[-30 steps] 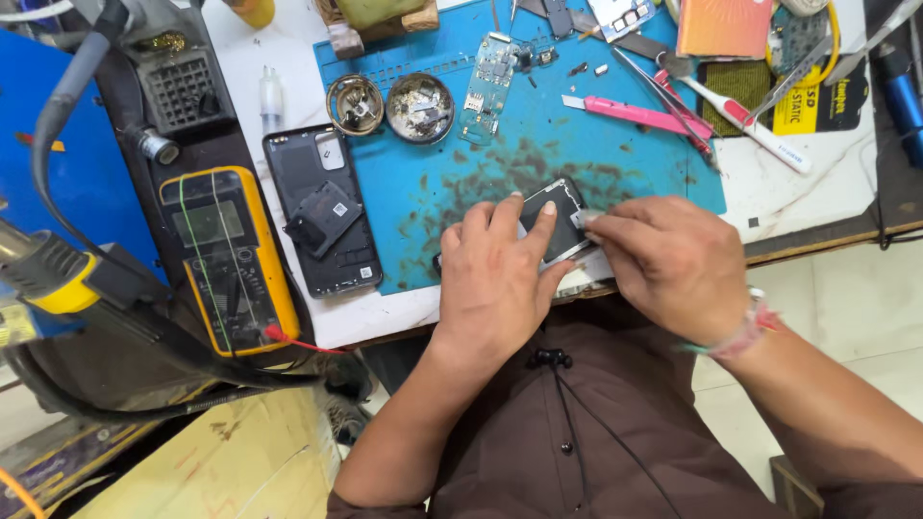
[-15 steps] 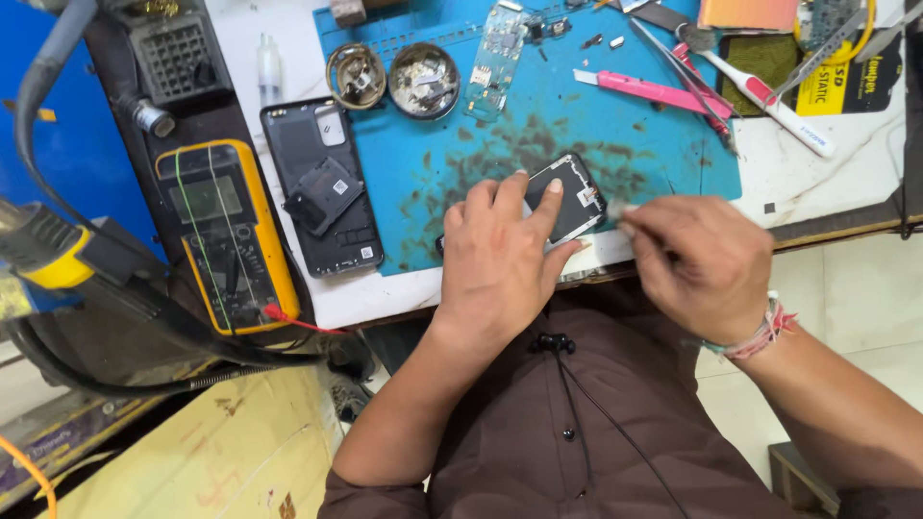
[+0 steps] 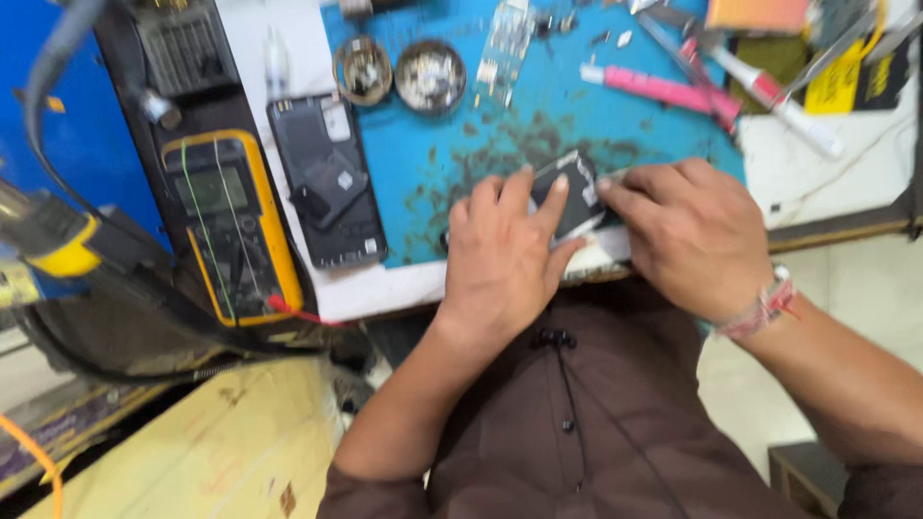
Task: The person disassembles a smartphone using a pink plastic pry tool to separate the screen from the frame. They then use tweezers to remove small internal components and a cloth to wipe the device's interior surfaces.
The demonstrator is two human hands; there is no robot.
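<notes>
**Both hands on a small dark phone part at the mat's near edge**

Pinned between both hands, a small dark phone part lies at the near edge of the blue work mat. Left hand rests palm-down on the mat, fingers spread, with the forefinger laid over the part's left side. Right hand is curled, fingertips pressing the part's right edge; whether anything thin is held in those fingers cannot be told through the motion blur. A woven wristband sits on the right wrist.

The mat is stained with dark smudges around the part and lies on a white bench top. Beside the mat on the left lies an opened phone body, back up, with a loose dark square piece on it. Left of that lies a yellow-cased multimeter with a red lead at its lower end.

Two round metal dishes stand side by side at the far side of the mat; their contents are too small to identify. A pink-handled tool and a white pen-shaped tool lie at the mat's far right.
</notes>
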